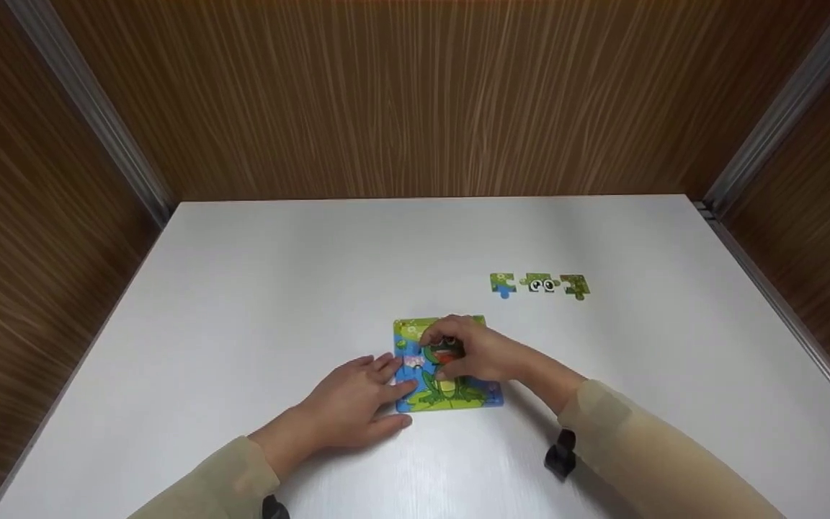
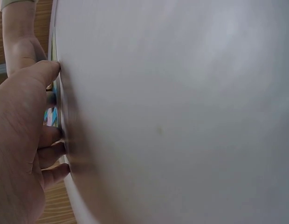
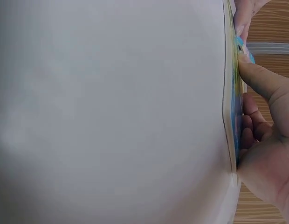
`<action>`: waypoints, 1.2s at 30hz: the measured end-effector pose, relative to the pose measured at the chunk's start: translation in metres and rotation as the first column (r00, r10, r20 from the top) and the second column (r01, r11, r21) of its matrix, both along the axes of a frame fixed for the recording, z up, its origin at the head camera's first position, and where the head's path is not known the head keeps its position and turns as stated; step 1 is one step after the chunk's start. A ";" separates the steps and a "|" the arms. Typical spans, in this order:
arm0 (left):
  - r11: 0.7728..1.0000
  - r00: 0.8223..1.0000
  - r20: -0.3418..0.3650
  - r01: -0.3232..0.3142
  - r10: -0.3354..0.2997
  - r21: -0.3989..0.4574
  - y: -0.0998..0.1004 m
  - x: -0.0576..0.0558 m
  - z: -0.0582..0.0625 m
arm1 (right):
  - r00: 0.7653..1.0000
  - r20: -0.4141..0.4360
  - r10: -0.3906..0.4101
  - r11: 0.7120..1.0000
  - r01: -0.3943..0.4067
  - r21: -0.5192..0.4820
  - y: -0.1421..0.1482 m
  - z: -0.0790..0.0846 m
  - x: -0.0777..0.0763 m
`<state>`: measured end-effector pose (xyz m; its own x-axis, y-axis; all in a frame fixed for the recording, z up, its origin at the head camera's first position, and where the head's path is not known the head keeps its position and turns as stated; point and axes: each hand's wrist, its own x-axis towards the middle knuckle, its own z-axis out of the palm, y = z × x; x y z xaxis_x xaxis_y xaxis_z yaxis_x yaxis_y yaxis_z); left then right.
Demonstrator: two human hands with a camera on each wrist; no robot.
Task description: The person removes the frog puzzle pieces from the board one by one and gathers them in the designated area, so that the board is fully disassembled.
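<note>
A frog jigsaw board in green and blue lies flat on the white table. My left hand rests at its left edge with fingers spread, the fingertips touching the board. My right hand reaches over the board from the right, its fingers and thumb curled round a puzzle piece with the frog's red mouth. In the right wrist view, a blue-edged piece stands above the board's surface near the thumb. Much of the board's upper right is hidden under the right hand.
Three loose pieces lie in a row behind the board: a green and blue one, one with the frog's eyes and a green one. Wood-grain panels enclose the white table at the back and sides.
</note>
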<state>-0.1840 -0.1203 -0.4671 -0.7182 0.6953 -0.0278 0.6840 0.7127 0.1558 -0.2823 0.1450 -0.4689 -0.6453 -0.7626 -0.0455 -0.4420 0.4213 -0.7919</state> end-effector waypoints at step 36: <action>0.999 0.998 0.047 -0.031 0.030 0.012 0.000 0.003 0.002 | 0.996 -0.058 -0.071 0.996 0.073 0.041 -0.010 0.004 0.011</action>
